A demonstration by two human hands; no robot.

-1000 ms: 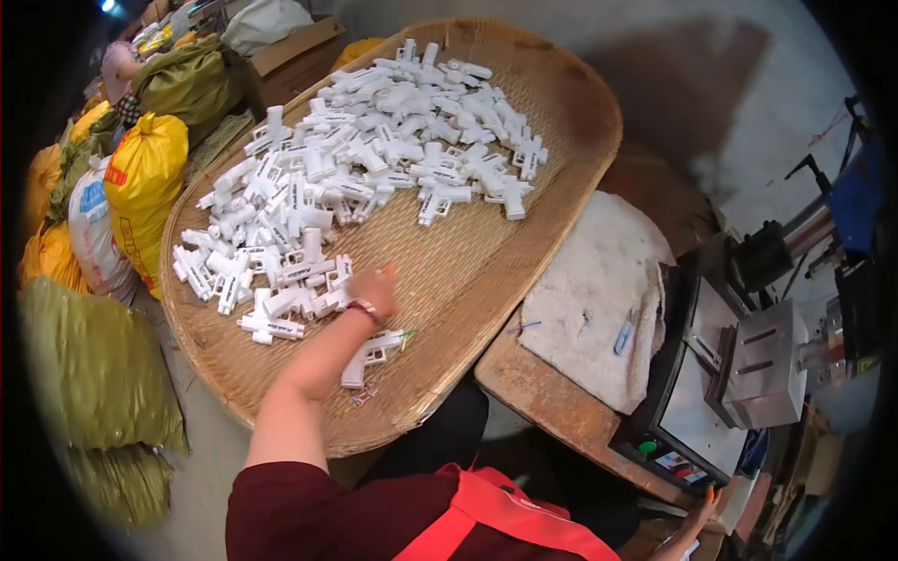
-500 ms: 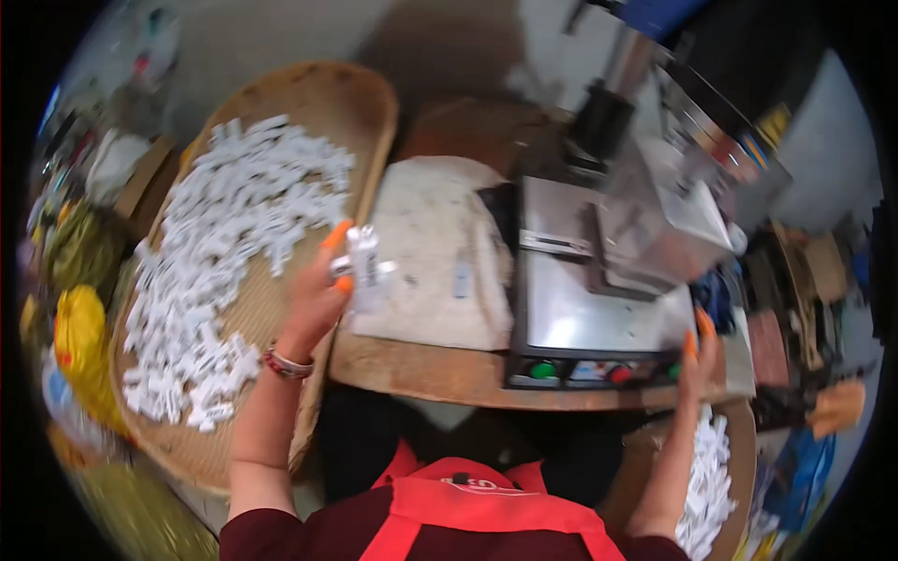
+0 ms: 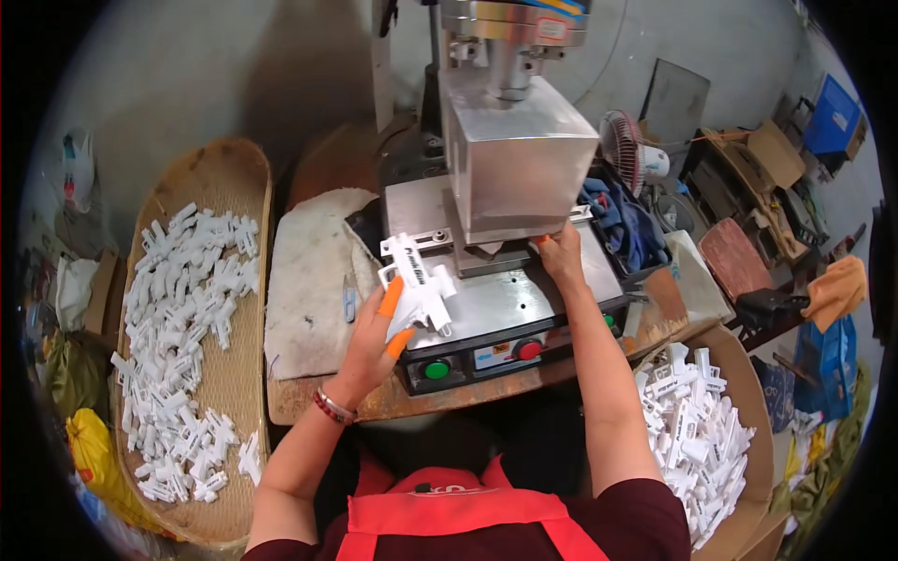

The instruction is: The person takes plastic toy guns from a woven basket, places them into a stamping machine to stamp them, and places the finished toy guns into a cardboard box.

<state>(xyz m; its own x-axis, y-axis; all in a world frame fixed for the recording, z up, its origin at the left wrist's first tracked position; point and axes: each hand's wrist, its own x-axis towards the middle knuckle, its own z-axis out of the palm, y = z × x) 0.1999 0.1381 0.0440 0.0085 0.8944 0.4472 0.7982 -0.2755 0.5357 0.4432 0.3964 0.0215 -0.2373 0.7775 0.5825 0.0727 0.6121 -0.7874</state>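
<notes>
My left hand [image 3: 377, 334], with orange finger covers, is closed around a white plastic toy gun part [image 3: 417, 280] with dark print on its side. It holds the part over the left front of a metal-topped press machine [image 3: 496, 304]. My right hand [image 3: 561, 259] reaches to the lower right edge of the machine's boxy metal press head [image 3: 524, 182]. Its fingers are curled and partly hidden there, so what they grip does not show. A small white bit shows beneath the head.
A long woven basket [image 3: 245, 346] of white parts stands left. A cardboard box [image 3: 762, 458] at lower right holds more printed ones. Green [image 3: 437, 370] and red [image 3: 529, 350] buttons line the machine's front. A pale cloth [image 3: 309, 280] lies beside it; a fan [image 3: 622, 150] stands behind.
My left hand has moved from beside the basket to the machine's front, carrying the white part. My right hand has gone from the front right corner to under the press head. The view has turned right.
</notes>
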